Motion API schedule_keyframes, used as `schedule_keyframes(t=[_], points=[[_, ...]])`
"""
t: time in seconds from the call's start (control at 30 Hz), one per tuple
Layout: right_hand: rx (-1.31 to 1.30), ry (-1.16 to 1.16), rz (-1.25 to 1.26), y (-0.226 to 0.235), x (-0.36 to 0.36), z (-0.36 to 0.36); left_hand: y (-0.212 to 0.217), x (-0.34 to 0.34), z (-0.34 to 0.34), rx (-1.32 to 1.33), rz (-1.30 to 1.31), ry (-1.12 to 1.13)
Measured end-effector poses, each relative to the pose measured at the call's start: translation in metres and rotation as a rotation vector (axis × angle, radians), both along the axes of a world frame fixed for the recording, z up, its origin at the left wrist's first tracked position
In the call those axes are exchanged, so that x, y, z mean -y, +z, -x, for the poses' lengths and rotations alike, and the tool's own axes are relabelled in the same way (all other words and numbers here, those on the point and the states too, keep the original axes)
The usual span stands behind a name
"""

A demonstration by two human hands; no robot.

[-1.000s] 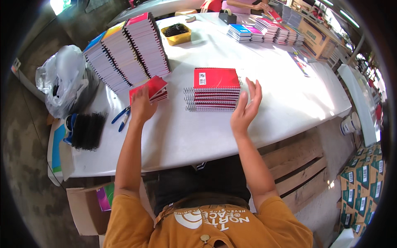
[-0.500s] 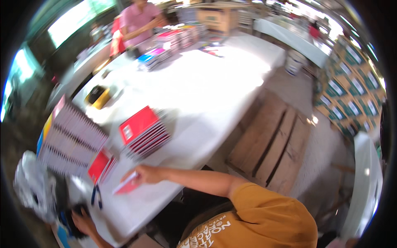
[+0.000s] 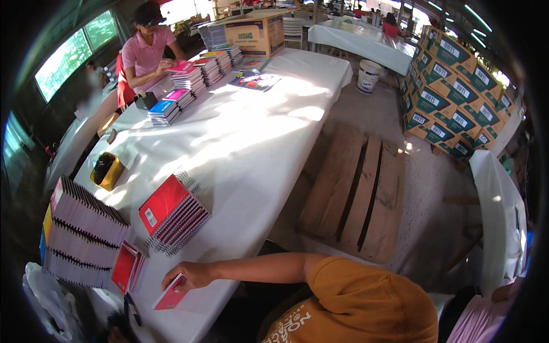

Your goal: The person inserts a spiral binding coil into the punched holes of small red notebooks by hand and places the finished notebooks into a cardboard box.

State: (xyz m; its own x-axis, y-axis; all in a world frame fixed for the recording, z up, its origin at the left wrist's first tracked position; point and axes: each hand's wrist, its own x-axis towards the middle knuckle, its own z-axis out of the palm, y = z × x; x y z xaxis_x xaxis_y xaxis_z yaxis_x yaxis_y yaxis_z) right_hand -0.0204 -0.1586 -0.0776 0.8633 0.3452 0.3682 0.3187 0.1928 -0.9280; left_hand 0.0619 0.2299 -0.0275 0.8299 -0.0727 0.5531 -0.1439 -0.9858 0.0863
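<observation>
Pinched in my right hand is a small red spiral notebook, tilted over the white-covered table. My left hand is at the lower edge, dark and mostly cut off, so its fingers cannot be read. Between the hands lies a dark-blue two-handled tool, perhaps pliers. A few red notebooks lean beside it, against tall stacks of spiral-bound notebooks. Beyond my right hand stands a neat pile of red spiral notebooks.
A yellow container with black contents stands farther along the table. A person in pink handles notebooks at the far end, near a cardboard box. A clear plastic bag is at left; a wooden pallet lies right.
The view has turned and sharpened, shifting the table contents leftward. My right hand still holds the red notebook. My left hand has slipped mostly out of the picture at the lower edge.
</observation>
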Motion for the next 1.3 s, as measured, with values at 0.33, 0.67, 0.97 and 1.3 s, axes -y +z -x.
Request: schedule_keyframes(t=[0.33, 0.67, 0.97, 1.3], points=[[-0.013, -0.036, 0.096, -0.009, -0.001, 0.003, -0.039, 0.128, 0.103, -0.985, 0.622, -0.533], [-0.139, -0.015, 0.054, -0.006, -0.002, -0.002, 0.020, 0.122, 0.075, -0.719, 0.835, -0.388], [-0.197, -0.018, 0.056, -0.004, -0.008, 0.003, 0.007, 0.125, 0.078, -0.912, 0.818, -0.349], [-0.160, 0.039, 0.096, -0.007, -0.003, 0.004, 0.016, 0.123, 0.058, -0.861, 1.074, -0.405]])
